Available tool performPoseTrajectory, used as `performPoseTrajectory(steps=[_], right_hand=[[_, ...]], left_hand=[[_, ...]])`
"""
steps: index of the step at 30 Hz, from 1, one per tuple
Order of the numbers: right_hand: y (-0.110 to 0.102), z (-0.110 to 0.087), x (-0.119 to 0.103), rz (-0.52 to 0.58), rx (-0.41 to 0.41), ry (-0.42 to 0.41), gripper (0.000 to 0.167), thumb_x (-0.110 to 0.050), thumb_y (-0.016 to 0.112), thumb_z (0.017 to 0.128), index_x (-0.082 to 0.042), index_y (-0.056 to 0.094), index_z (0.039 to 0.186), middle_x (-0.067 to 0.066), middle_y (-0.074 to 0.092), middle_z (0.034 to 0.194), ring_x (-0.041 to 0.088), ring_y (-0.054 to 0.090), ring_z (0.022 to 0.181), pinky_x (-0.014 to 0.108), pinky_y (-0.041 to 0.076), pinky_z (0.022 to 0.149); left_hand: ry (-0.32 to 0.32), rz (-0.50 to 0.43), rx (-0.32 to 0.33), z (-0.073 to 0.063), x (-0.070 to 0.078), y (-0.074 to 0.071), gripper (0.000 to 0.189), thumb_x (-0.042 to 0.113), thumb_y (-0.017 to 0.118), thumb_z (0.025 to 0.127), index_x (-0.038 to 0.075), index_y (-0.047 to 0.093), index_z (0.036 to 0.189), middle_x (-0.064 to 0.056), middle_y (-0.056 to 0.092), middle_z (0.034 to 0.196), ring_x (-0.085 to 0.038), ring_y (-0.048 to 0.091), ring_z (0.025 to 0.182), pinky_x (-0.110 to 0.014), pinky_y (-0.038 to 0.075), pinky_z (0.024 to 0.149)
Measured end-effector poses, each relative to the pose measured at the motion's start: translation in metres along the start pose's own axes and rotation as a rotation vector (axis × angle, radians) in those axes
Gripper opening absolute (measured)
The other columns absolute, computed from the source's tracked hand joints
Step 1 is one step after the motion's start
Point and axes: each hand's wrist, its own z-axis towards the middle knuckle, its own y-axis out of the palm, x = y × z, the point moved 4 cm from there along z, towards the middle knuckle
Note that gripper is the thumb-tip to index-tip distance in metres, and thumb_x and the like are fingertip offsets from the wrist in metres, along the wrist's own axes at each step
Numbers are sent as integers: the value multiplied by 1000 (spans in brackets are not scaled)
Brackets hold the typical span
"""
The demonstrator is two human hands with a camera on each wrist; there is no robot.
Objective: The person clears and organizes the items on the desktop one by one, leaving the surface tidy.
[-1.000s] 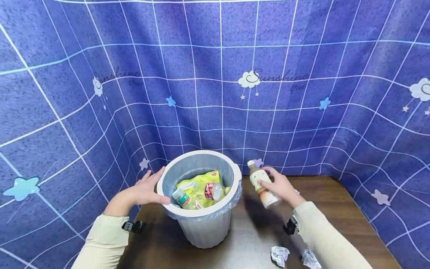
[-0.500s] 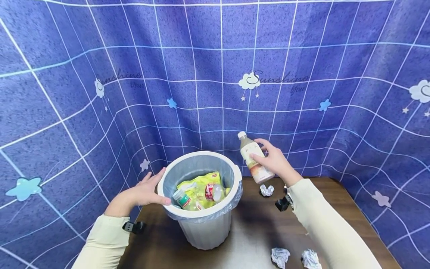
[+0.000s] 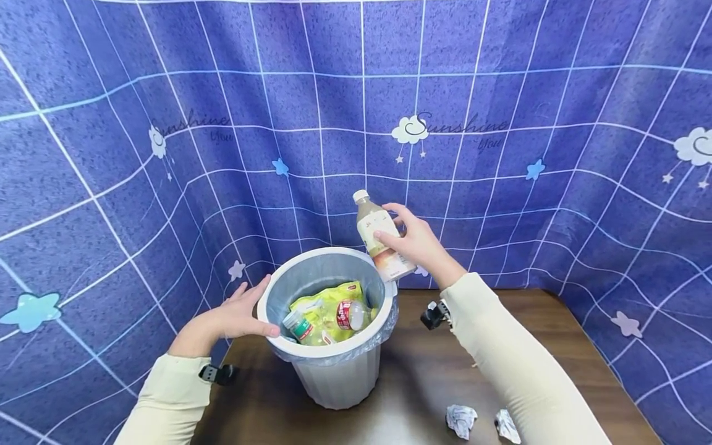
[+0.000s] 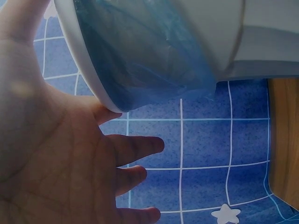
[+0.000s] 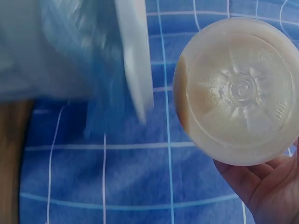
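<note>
In the head view my right hand [image 3: 419,244] grips a drink bottle [image 3: 371,224] by its side. The bottle has a white cap and a pale label, and tilts with its cap up and left. Its base [image 5: 238,91] faces the right wrist camera. It is held just over the right rim of a light grey trash bin [image 3: 339,377]. My left hand [image 3: 236,318] rests on the bin's left rim, fingers spread and thumb at the front. Inside the bin lie a yellow packet [image 3: 336,296], a clear bottle with a red label [image 3: 343,315] and one with a green label [image 3: 302,326].
A thin bluish liner [image 4: 154,79] folds over the bin's rim. The bin stands on a dark wooden table [image 3: 534,346]. Near the front are two crumpled paper balls [image 3: 461,421], one partly behind the right sleeve [image 3: 517,364]. A blue patterned curtain [image 3: 473,204] surrounds the table.
My right hand has lifted the drink bottle from low over the table and carried it up and left to the bin's rim. My left hand has stayed on the rim.
</note>
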Motion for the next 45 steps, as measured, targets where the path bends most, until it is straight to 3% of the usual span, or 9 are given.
performPoseTrajectory(steps=[14,19,23,30,39,45], right_hand=[[42,1,-23,74,-94,-30,68,-45,70,93,-27,41,151,13,64,125,22,71,89,38,59,69],[43,0,-25,161,-88,-83,61,-36,70,96,-26,43,150,14,63,122,28,71,84,39,59,61],[33,-2,-19,151,-39,-117,57,-34,67,98,-23,44,149,9,64,119,29,70,83,38,58,58],[5,-3,17,71,65,-129,52,-31,66,99,-21,47,146,7,67,114,24,69,80,35,56,62],[-39,-18,95,1,171,-72,47,-24,67,99,-13,53,142,14,68,111,32,66,87,40,51,74],[-63,-36,144,-17,245,-28,42,-19,68,98,-8,57,136,16,70,106,29,66,86,25,49,73]], left_hand=[[-2,4,5,1,1,1,126,60,81,72,3,12,161,-31,22,161,-59,3,147,-82,14,105],[4,3,8,1,2,1,124,56,81,74,3,12,161,-31,22,161,-59,4,147,-82,13,106],[18,8,16,2,2,0,125,57,82,73,3,13,161,-31,23,161,-59,4,147,-82,14,106],[5,2,11,3,1,1,125,57,82,73,3,12,161,-31,23,161,-59,3,147,-82,14,105],[17,-3,10,5,0,3,129,64,81,71,3,12,162,-29,22,162,-59,2,147,-82,12,105],[17,-2,10,3,2,0,127,59,82,72,2,12,161,-29,22,162,-60,2,147,-81,13,106]])
